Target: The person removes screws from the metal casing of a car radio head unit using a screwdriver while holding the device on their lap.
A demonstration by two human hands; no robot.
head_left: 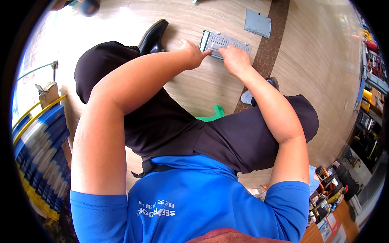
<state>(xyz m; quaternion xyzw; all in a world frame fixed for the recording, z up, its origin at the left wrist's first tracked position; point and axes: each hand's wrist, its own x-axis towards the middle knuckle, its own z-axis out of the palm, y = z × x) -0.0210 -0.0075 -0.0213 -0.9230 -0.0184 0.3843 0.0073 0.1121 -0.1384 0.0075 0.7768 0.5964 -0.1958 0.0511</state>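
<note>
A flat grey metal casing (237, 43) with rows of slots and a pale teal strip along its left end lies on the floor in front of me. My left hand (194, 55) is at its near left corner, fingers apart, with one finger stretched out to touch it. On its near edge rests my right hand (235, 60), fingers curled in and pressed together. A small light-grey raised piece (216, 47) lies by the right fingertips. Whatever those fingers hold is too small to make out.
A separate grey panel (257, 25) lies beyond the casing, against a dark brown floor strip (270, 50). Part of a green plastic stool (212, 114) shows between my legs. Blue-and-yellow stacked packages (44, 158) stand at left. Cluttered shelves (372, 97) line the right.
</note>
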